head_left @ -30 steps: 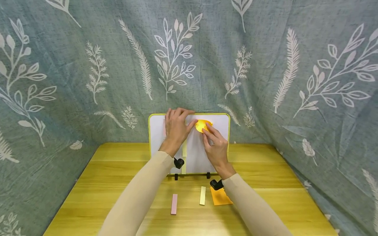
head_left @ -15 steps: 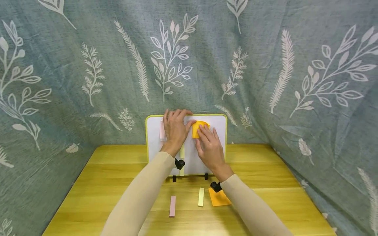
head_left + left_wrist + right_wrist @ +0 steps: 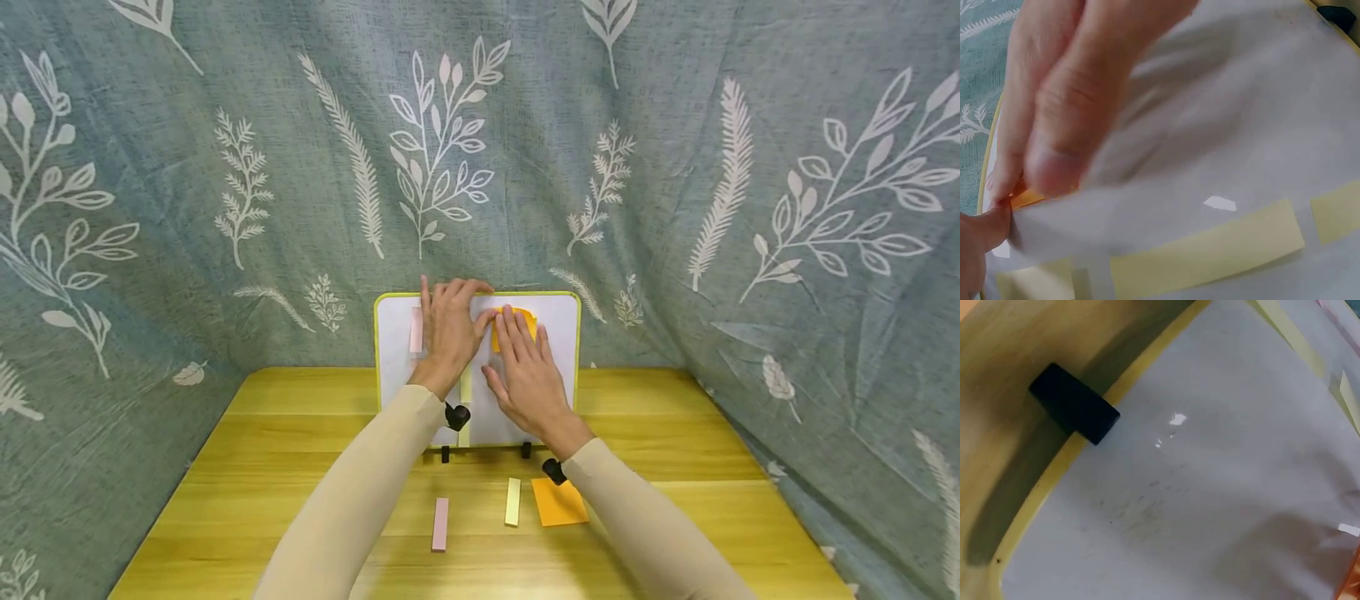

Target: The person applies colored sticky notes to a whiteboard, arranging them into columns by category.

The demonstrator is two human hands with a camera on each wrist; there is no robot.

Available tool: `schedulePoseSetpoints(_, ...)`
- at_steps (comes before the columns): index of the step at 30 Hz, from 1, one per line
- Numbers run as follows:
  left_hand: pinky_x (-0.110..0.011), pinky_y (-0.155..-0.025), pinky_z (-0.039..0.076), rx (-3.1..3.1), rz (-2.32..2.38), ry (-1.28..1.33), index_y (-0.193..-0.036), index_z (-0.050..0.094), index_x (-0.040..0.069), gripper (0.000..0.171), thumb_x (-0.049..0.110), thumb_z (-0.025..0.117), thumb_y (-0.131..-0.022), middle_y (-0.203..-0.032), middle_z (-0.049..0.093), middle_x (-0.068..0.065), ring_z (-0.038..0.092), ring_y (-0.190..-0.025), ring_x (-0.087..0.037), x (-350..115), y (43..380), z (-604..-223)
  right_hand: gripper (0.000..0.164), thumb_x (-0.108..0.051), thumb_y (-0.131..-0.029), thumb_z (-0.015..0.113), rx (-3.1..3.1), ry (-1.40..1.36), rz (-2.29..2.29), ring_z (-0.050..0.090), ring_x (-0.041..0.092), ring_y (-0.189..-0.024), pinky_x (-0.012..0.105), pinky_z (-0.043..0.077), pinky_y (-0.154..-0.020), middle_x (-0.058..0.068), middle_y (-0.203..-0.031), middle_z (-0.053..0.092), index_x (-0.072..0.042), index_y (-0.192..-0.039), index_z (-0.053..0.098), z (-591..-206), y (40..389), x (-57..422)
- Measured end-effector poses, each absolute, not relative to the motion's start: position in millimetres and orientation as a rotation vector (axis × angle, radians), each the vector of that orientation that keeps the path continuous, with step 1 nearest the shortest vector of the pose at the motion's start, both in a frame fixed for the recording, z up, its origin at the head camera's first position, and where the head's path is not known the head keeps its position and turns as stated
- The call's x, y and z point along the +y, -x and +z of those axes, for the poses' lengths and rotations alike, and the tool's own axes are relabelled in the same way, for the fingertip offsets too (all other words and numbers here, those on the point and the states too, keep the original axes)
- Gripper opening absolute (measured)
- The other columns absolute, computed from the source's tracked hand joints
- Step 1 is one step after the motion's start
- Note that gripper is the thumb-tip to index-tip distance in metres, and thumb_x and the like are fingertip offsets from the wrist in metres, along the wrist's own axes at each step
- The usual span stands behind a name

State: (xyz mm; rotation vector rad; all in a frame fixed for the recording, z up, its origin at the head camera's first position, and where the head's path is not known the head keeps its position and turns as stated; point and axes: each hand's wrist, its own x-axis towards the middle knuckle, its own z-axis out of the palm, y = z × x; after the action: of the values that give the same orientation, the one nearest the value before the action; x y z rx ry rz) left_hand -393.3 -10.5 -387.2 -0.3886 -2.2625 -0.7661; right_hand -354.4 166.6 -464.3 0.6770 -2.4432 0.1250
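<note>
A small whiteboard (image 3: 555, 358) with a yellow frame stands upright on the table. My left hand (image 3: 448, 329) holds its top edge, fingers over the rim, while the thumb rests at the upper left corner of an orange sticky note (image 3: 528, 320). Against that note on the board's front, my right hand (image 3: 528, 371) lays its straight fingers, covering much of it. The note's upper right corner curls outward. Down the board's middle runs a line of pale yellow sticky strips (image 3: 466, 387), partly behind my left hand. Left of that hand is a pink strip (image 3: 416, 331).
On the wooden table (image 3: 300, 467) lie a pink strip pad (image 3: 439, 525), a pale yellow strip pad (image 3: 512, 502) and an orange sticky note pad (image 3: 559, 503) near my right sleeve. Black feet (image 3: 1075, 403) hold the board's lower edge. A patterned curtain (image 3: 525, 167) hangs behind.
The orange note, bent and pinched in my right hand earlier, now lies against the board. My right fingers have straightened over it and moved left. My left hand stays at the top edge.
</note>
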Motion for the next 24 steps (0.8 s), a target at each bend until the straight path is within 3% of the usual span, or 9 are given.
schedulePoseSetpoints(3,-0.072,-0.148,0.008,-2.276,-0.756,0.393,-0.136,0.082,0.022,0.042,0.033,0.094,-0.099,-0.139,0.082,-0.008,0.072,-0.137,-0.038,-10,393,-387,0.086,-0.057,-0.126,0.036,-2.509,-0.652,0.140,0.006,0.029,-0.187,0.071,0.011,-0.148,0.003,-0.199,-0.010,-0.013,-0.188,-0.004,-465,354,170)
schedulePoseSetpoints(8,-0.076,-0.146,0.009,-2.257,-0.748,0.405,-0.135,0.082,0.020,0.044,0.032,0.097,-0.096,-0.137,0.083,-0.009,0.073,-0.134,-0.039,-11,393,-388,0.083,-0.067,-0.124,0.017,-2.525,-0.624,0.145,0.002,0.027,-0.187,0.072,0.007,-0.148,-0.002,-0.199,-0.011,-0.019,-0.189,-0.005,-465,356,179)
schedulePoseSetpoints(17,-0.076,-0.146,0.011,-2.272,-0.712,0.427,-0.136,0.082,0.021,0.048,0.033,0.100,-0.093,-0.136,0.082,-0.008,0.073,-0.132,-0.039,-12,393,-388,0.082,-0.051,-0.126,0.039,-2.543,-0.487,0.161,-0.008,0.033,-0.186,0.075,0.003,-0.147,-0.004,-0.198,-0.010,-0.019,-0.189,-0.003,-465,357,212)
schedulePoseSetpoints(24,-0.072,-0.148,0.015,-2.335,-0.548,0.450,-0.148,0.076,0.025,0.058,0.038,0.099,-0.096,-0.146,0.078,-0.004,0.068,-0.142,-0.036,-20,386,-387,0.079,-0.041,-0.126,0.045,-2.489,-0.541,0.440,0.003,0.043,-0.185,0.081,0.011,-0.144,0.011,-0.198,0.002,-0.007,-0.188,0.008,-473,346,226)
